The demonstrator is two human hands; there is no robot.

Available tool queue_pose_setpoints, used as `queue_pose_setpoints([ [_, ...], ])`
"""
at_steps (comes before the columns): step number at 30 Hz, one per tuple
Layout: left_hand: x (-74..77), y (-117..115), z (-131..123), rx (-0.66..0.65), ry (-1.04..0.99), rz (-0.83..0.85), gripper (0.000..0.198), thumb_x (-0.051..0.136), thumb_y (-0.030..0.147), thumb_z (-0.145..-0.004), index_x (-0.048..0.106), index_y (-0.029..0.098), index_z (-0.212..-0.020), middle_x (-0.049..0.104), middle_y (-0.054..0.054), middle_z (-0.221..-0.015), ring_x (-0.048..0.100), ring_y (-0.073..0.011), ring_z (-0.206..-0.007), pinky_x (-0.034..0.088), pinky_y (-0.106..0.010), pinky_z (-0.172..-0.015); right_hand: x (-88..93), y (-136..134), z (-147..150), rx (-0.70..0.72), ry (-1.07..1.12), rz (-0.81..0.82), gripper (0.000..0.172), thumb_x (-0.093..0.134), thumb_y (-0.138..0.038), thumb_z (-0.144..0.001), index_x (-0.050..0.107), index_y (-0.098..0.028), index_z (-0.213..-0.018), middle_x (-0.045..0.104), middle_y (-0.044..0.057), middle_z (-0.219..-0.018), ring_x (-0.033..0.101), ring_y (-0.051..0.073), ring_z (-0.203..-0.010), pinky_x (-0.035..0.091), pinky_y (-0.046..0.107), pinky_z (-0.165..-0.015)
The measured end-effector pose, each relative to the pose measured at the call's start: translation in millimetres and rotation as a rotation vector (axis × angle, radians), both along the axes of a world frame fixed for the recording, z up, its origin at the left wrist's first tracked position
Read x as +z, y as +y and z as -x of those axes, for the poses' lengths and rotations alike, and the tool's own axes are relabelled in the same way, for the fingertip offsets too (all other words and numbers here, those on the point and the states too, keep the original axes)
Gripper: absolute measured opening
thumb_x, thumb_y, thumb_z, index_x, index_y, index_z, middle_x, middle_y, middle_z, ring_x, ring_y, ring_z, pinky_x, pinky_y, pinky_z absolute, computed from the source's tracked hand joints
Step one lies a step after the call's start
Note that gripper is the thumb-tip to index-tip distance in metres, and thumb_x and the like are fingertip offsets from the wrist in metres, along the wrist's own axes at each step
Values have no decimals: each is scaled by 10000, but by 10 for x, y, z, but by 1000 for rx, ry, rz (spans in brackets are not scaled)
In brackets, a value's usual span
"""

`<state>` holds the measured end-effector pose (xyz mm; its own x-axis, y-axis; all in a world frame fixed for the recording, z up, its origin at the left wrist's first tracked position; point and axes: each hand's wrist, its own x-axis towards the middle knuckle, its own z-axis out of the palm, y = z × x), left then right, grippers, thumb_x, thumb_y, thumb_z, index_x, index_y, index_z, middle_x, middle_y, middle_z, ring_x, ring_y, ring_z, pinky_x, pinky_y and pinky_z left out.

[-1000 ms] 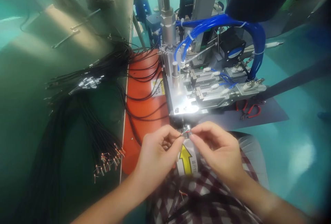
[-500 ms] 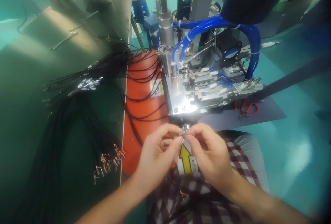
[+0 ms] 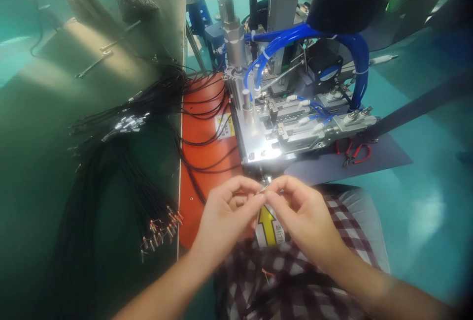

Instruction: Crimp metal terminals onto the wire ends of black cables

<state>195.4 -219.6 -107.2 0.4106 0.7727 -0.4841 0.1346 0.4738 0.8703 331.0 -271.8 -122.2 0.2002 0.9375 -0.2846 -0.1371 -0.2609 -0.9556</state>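
My left hand [image 3: 229, 211] and my right hand [image 3: 305, 211] meet fingertip to fingertip at the front of the machine. Between the two pinches show short bits of thin wires [image 3: 263, 188], pale and coloured; the fingers cover most of them. Just beyond the fingertips lies the front edge of a shiny metal machine plate [image 3: 264, 150]. Below the hands a white label with a yellow arrow [image 3: 268, 226] is visible. On the checked cloth over my lap [image 3: 295, 266] rests another wire end [image 3: 266, 274] with reddish strands.
On the left, a dark green table [image 3: 33, 162] holds bundled black cables [image 3: 79, 211], with stripped ends [image 3: 162, 229] and metal-tipped ends [image 3: 129, 125]. More cables cross an orange plate [image 3: 203, 152]. Blue air hoses [image 3: 295, 34] arch over the machine. Red-handled pliers [image 3: 351, 155] lie at right.
My fingertips have drawn slightly closer together around the thin wires, and the right fingers have shifted a little. The view has moved slightly.
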Motion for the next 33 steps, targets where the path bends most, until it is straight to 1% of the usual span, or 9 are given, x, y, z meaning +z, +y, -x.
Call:
queue_pose_setpoints([
  [2,-31,-9,7,21,-36,-56,155,721,276,-760,649,168,-844,537,44,-527,465,-59,-437,369,-133,-395,23,11,0,23,42,54,206,613,-341,-846,541,-190,-727,468,-78,-456,396,70,-368,315,166,-358],
  [4,-68,-13,12,44,-78,-101,121,726,248,-760,669,172,-834,573,30,-598,499,-60,-474,372,-137,-411,45,22,-6,68,114,105,232,607,-362,-835,511,-191,-712,409,-101,-407,334,59,-341,276,162,-348],
  [8,-116,-1,22,48,-165,-36,87,739,203,-742,668,171,-779,577,32,-677,481,-35,-492,344,-133,-421,60,39,-21,135,173,129,254,585,-382,-845,492,-189,-709,422,-99,-393,350,61,-347,290,164,-375],
  [11,-119,10,31,48,-146,29,108,739,231,-750,661,184,-807,542,54,-599,429,-26,-442,333,-137,-414,51,37,-15,86,100,108,228,579,-365,-854,505,-189,-729,420,-101,-403,360,65,-367,301,168,-385],
  [14,-102,16,31,46,-126,18,166,742,288,-759,660,203,-875,544,59,-563,435,-35,-425,333,-145,-407,48,26,0,54,34,75,194,576,-334,-856,515,-193,-738,425,-97,-423,366,71,-382,303,170,-382],
  [19,-78,16,6,52,-119,1,178,701,344,-803,653,180,-853,561,38,-493,466,-66,-418,326,-158,-400,29,9,16,74,37,68,180,575,-306,-867,510,-191,-746,569,-43,-545,421,72,-420,338,174,-401],
  [26,-86,-10,21,110,-147,-3,191,680,338,-821,628,156,-844,609,1,-518,503,-92,-449,361,-170,-416,-25,-7,0,46,-35,45,186,557,-319,-895,520,-199,-759,454,-82,-475,398,78,-415,329,178,-406],
  [30,-78,-17,16,119,-148,-17,182,667,330,-841,608,160,-814,530,45,-509,434,-46,-420,342,-152,-428,-6,-2,6,39,-152,-43,181,543,-292,-900,501,-202,-749,443,-82,-492,402,75,-415,307,169,-386],
  [33,-73,-6,8,137,-180,13,193,677,318,-830,594,153,-773,481,62,-517,380,-21,-412,328,-143,-435,22,15,19,61,-104,-21,175,531,-295,-908,493,-204,-763,463,-85,-466,420,75,-399,322,167,-391],
])
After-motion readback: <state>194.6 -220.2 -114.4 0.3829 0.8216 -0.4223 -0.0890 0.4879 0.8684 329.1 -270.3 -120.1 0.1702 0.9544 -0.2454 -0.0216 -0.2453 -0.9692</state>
